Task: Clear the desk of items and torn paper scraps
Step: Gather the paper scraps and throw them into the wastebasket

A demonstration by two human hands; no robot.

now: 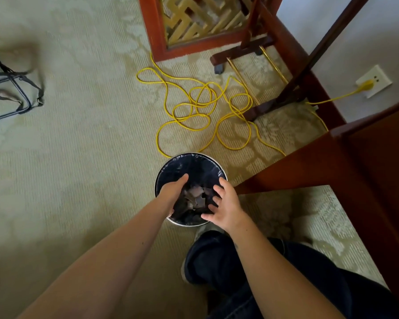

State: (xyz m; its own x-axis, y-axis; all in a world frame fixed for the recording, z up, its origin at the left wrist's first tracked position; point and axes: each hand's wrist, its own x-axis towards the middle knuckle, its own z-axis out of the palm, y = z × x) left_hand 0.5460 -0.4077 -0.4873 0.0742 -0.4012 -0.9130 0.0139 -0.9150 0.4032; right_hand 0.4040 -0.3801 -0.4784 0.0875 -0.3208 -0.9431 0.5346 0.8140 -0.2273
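View from the head, down at the carpet [78, 157] beside the counter [332, 166]. Both hands hang over the mouth of a round waste bin [185, 224] lined with a dark bag, so that whatever they let go falls inside and not onto the floor. The left hand [173, 192] is turned palm inward with straight fingers. The right hand [227, 204] has its fingers spread wide. Neither holds anything visible. The torn paper scraps [195, 196] lie loose at the bottom of the bin, between the hands. This load appears delivered, but the counter top is out of view, so what remains there cannot be told. A yellow cable [194, 107] coils on the carpet beyond the bin.
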